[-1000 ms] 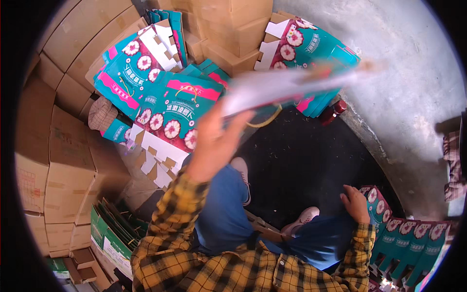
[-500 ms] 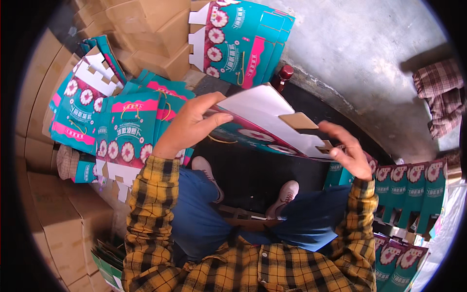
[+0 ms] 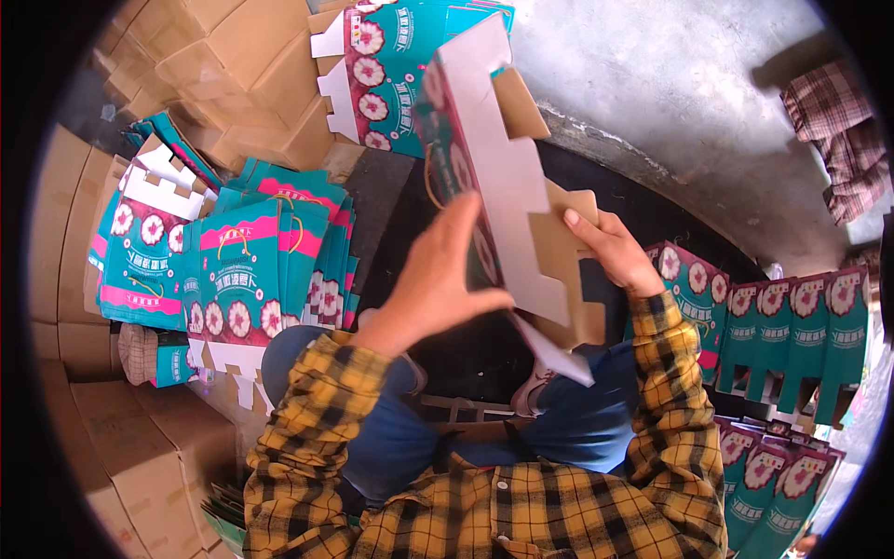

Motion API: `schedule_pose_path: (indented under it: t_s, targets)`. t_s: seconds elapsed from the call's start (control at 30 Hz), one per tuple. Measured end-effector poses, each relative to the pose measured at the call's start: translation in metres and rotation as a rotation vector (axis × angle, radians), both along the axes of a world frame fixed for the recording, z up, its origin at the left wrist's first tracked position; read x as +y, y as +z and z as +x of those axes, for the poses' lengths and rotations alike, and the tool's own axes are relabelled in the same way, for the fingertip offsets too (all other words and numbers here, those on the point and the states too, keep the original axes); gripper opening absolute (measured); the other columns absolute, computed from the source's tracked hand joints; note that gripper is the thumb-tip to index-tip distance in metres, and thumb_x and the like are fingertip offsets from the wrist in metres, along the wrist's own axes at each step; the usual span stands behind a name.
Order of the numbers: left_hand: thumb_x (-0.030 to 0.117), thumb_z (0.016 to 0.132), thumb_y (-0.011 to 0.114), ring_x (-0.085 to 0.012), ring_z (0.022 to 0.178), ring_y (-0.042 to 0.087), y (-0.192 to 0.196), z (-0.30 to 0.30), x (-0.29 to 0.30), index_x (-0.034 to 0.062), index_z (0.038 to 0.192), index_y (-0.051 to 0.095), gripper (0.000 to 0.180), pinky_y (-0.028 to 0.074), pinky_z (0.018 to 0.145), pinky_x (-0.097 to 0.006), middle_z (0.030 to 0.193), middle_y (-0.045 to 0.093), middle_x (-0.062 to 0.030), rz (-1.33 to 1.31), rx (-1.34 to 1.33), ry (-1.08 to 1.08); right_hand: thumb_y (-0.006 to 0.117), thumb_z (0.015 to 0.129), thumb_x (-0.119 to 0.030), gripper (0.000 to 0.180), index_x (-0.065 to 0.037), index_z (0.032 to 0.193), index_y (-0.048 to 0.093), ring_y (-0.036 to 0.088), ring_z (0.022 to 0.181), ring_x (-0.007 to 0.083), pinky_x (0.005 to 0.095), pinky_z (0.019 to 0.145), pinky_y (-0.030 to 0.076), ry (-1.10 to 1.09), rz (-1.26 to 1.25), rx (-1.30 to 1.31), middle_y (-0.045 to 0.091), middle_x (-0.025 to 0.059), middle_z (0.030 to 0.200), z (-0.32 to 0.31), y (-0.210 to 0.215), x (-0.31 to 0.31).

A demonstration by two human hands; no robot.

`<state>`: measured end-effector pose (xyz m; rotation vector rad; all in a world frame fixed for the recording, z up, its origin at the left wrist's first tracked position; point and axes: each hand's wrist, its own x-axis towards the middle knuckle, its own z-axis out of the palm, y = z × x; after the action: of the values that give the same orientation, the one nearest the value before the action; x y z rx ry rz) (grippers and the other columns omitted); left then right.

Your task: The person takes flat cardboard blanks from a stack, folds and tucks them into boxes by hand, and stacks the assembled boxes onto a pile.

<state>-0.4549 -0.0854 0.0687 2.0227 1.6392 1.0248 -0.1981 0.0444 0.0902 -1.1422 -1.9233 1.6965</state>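
A carton with a teal and magenta printed face, white flaps and bare brown inner board stands tilted above my lap, its notched edge on the right. My right hand grips its brown flap at that notched edge. Along the printed side, my left hand has its fingers stretched and its thumb spread away from them; the fingertips lie close to the board, and whether they touch it I cannot tell.
Flat teal cartons lie piled at the left, and another stack sits at the far side. Brown boxes rise behind and along the left. Folded teal cartons stand in rows at the right. Plaid cloth lies far right.
The carton has swung from lying slantwise to nearly upright. My left hand has let go of its upper left corner and moved down and right; my right hand has shifted up and taken hold of a flap.
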Motion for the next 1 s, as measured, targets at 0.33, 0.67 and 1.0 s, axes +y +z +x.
schedule_pose_path:
  t_s: [0.33,0.67,1.0]
  targets:
    - [0.016,0.093,0.062,-0.0483,0.135,0.048,-0.03,0.049,0.0,-0.0048,0.16,0.009,0.087,0.05,0.106,-0.048,0.157,0.031,-0.0332,-0.049,-0.048,0.03,0.059,0.105,-0.037,0.044,-0.002,0.129,0.065,0.071,0.104,0.017,0.0362,0.087,0.059,-0.205,-0.187,0.19,0.073,0.007,0.115,0.011,-0.016,0.003]
    - [-0.002,0.087,0.066,-0.0442,0.122,0.06,-0.047,0.018,-0.043,0.0228,0.161,0.028,0.087,0.056,0.095,-0.048,0.15,0.043,-0.0225,-0.161,0.165,-0.132,0.056,0.103,-0.037,0.04,-0.002,0.119,0.067,0.071,0.094,0.0193,0.0377,0.078,0.061,-0.461,-0.021,0.06,0.073,0.0082,0.108,0.085,-0.045,0.073]
    - [0.017,0.071,0.088,-0.039,0.126,0.057,-0.031,0.017,-0.038,0.0219,0.153,0.047,0.091,0.049,0.105,-0.046,0.146,0.047,-0.0227,-0.044,0.36,-0.276,0.055,0.103,-0.035,0.039,0.0,0.117,0.066,0.073,0.087,0.0215,0.0379,0.075,0.061,-0.457,0.039,0.018,0.073,0.0107,0.104,0.072,-0.049,0.074]
